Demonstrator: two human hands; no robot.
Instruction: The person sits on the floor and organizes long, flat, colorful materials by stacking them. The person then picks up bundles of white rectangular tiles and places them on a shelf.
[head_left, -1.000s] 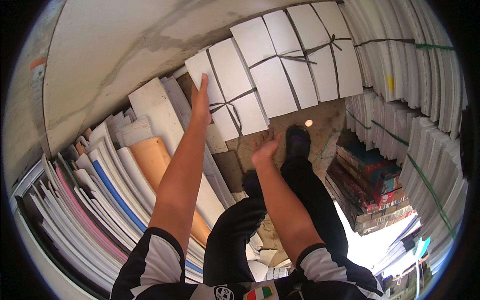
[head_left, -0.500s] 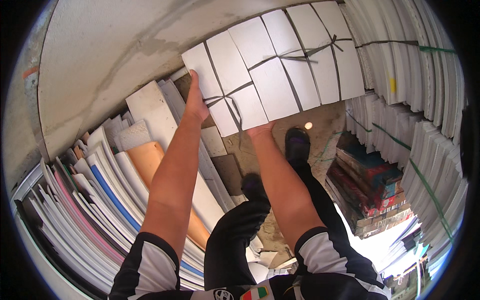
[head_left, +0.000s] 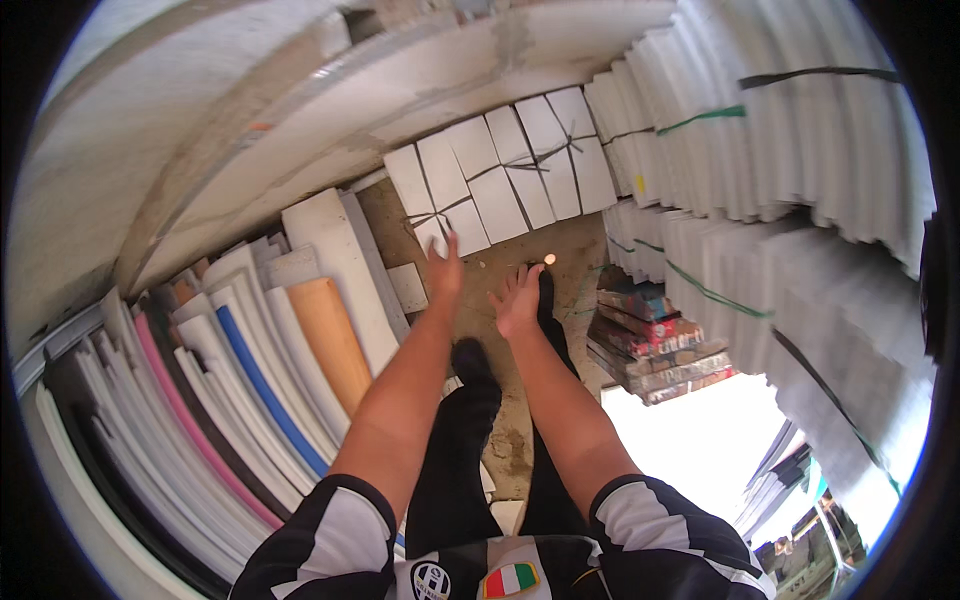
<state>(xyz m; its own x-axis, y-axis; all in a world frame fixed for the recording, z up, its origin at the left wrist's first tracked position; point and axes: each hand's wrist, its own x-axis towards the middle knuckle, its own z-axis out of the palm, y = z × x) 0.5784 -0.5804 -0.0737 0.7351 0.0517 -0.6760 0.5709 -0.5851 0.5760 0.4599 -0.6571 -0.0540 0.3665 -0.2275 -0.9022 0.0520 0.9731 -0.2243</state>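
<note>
Bare floor strip point(head_left: 510, 290) = only free lane, running from feet toward tied tile bundles point(head_left: 500, 180).
Left of strip: slabs leaning on edge point(head_left: 250, 370), packed tight, no gap.
Right of strip: box stack point(head_left: 650, 340), above it banded tile stacks point(head_left: 760, 170), walling that side.
Far end of strip: tile bundles block.
Left hand point(head_left: 443, 272) and right hand point(head_left: 517, 300), both spread, over strip just short of bundles.

Two bare hands are out in front — the left hand point(head_left: 443, 272) and the right hand point(head_left: 517, 300). Two strapped bundles of white tiles point(head_left: 500, 180) stand ahead, about four tiles showing in each. One orange board point(head_left: 330, 335) and one blue-edged board point(head_left: 262, 372) lean among many white ones — too many to count.
</note>
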